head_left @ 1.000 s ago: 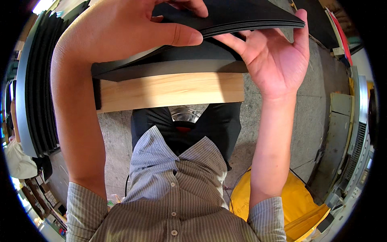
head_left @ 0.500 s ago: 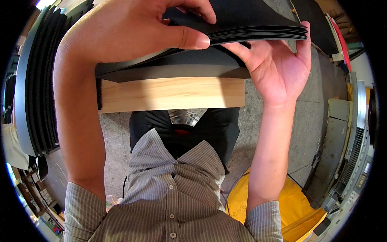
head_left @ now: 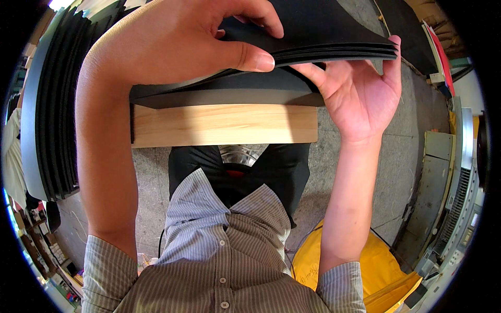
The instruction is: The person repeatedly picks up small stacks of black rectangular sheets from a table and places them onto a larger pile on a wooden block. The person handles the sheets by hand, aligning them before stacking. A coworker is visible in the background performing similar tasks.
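A thin stack of flexible black sheets (head_left: 329, 26) lies bent across the top of the head view, its near edges slightly fanned. My left hand (head_left: 198, 44) is closed on its left part, the thumb pressing along the near edge and the fingers over the top. Palm up, my right hand (head_left: 362, 99) holds the right end, with one digit up at the right corner and others under the sheets, partly hidden. Beneath the stack, more dark sheet material (head_left: 229, 96) rests on a pale wooden board (head_left: 224, 125) in front of my lap.
Tall piles of black sheets (head_left: 57, 115) stand at the left. A yellow bag (head_left: 381, 261) lies on the floor at my lower right. Grey metal equipment (head_left: 436, 177) lines the right side, and another dark sheet (head_left: 407, 36) lies at the far right.
Both hands and the stack have shifted slightly lower in view. The sheet edges at the right end are spread a little further apart.
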`<state>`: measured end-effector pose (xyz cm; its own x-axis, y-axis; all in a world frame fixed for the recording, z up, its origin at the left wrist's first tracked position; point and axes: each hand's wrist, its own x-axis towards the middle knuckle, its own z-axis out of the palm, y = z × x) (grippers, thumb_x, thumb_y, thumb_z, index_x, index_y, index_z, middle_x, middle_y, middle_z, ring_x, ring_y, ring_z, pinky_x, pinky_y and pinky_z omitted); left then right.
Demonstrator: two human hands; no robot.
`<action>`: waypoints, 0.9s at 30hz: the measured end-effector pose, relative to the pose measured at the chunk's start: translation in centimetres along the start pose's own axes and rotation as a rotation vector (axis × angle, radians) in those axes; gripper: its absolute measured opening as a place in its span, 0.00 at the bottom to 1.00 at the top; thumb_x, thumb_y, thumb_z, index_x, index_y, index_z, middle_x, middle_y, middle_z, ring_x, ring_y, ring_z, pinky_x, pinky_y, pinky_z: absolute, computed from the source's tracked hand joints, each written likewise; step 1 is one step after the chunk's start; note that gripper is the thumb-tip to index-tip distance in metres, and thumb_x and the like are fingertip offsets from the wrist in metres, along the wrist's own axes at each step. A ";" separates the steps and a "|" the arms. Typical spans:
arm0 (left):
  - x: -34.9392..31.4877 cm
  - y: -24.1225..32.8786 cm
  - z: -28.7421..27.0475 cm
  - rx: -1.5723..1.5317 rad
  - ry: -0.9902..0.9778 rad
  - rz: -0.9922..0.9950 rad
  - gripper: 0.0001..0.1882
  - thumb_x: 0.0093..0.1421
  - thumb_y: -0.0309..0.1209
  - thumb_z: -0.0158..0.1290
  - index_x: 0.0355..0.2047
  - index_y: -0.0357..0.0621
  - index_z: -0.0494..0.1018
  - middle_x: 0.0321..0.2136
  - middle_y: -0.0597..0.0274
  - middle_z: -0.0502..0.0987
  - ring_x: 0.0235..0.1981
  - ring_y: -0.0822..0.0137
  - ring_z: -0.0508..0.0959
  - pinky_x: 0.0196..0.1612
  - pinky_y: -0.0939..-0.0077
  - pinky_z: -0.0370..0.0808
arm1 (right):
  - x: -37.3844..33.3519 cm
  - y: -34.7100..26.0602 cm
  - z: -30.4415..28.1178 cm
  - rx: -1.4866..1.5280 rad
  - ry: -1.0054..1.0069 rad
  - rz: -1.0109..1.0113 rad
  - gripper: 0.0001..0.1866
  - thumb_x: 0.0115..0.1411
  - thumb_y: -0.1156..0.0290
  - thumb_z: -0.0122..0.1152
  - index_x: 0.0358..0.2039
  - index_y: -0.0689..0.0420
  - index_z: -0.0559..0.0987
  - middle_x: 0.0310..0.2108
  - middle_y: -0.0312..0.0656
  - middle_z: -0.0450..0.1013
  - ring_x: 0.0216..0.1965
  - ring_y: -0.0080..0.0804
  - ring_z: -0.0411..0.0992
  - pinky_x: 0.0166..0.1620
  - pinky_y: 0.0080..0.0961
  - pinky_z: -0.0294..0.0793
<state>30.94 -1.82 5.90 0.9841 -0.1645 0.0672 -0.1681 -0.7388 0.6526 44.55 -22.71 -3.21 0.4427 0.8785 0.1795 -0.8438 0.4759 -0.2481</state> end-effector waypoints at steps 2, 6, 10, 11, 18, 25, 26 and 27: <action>0.0 -0.1 0.0 -0.012 0.005 0.009 0.21 0.58 0.38 0.65 0.47 0.38 0.77 0.36 0.51 0.81 0.32 0.61 0.80 0.35 0.73 0.76 | 0.0 0.1 0.0 0.008 0.000 -0.005 0.35 0.67 0.49 0.52 0.66 0.57 0.60 0.71 0.56 0.48 0.71 0.63 0.44 0.65 0.78 0.44; -0.1 0.4 -0.1 0.013 0.012 0.020 0.22 0.58 0.39 0.64 0.48 0.38 0.77 0.36 0.51 0.81 0.31 0.61 0.80 0.35 0.74 0.76 | -0.1 0.0 0.0 0.031 0.005 -0.002 0.35 0.67 0.49 0.52 0.66 0.57 0.61 0.71 0.56 0.48 0.71 0.63 0.44 0.65 0.78 0.44; 0.3 2.3 -0.3 0.118 -0.037 -0.095 0.22 0.58 0.40 0.64 0.48 0.39 0.77 0.36 0.50 0.81 0.31 0.61 0.80 0.35 0.73 0.76 | 0.0 0.2 0.4 0.062 0.013 -0.007 0.34 0.67 0.49 0.52 0.66 0.56 0.62 0.71 0.56 0.48 0.71 0.63 0.44 0.65 0.78 0.44; 0.3 2.3 -0.4 0.119 -0.038 -0.097 0.22 0.58 0.40 0.64 0.48 0.39 0.77 0.36 0.50 0.81 0.32 0.61 0.80 0.35 0.73 0.76 | 0.0 0.2 0.4 0.051 0.016 -0.008 0.33 0.67 0.49 0.52 0.66 0.55 0.63 0.71 0.56 0.48 0.72 0.63 0.44 0.65 0.78 0.44; -0.1 -0.3 -0.2 -0.051 0.001 0.010 0.22 0.58 0.40 0.65 0.48 0.39 0.77 0.37 0.50 0.81 0.34 0.59 0.81 0.37 0.73 0.77 | 0.0 0.4 0.5 0.035 0.040 -0.016 0.33 0.67 0.49 0.53 0.65 0.54 0.63 0.71 0.56 0.48 0.72 0.62 0.43 0.65 0.78 0.43; 0.1 0.1 -0.4 -0.063 -0.006 -0.005 0.21 0.58 0.38 0.65 0.47 0.39 0.78 0.37 0.50 0.82 0.37 0.58 0.82 0.39 0.72 0.79 | 0.0 0.4 0.5 0.048 0.028 -0.021 0.33 0.66 0.50 0.54 0.66 0.55 0.63 0.72 0.57 0.47 0.72 0.63 0.42 0.65 0.78 0.42; 0.1 0.0 -0.3 -0.051 -0.004 0.012 0.21 0.58 0.37 0.65 0.48 0.39 0.77 0.38 0.50 0.81 0.37 0.58 0.82 0.40 0.72 0.79 | 0.0 0.4 0.5 0.056 0.019 -0.018 0.34 0.66 0.50 0.54 0.66 0.56 0.62 0.72 0.57 0.46 0.72 0.63 0.42 0.65 0.78 0.41; 0.0 -0.1 -0.2 -0.037 -0.002 0.029 0.21 0.58 0.37 0.65 0.48 0.39 0.76 0.38 0.50 0.81 0.37 0.58 0.82 0.40 0.72 0.79 | 0.0 0.4 0.5 0.044 0.024 -0.026 0.34 0.66 0.50 0.54 0.66 0.56 0.62 0.72 0.57 0.46 0.72 0.63 0.42 0.65 0.78 0.41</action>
<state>31.00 -1.63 6.04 0.9788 -0.1866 0.0846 -0.1937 -0.7089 0.6782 44.05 -22.55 -2.84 0.4711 0.8671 0.1622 -0.8443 0.4964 -0.2017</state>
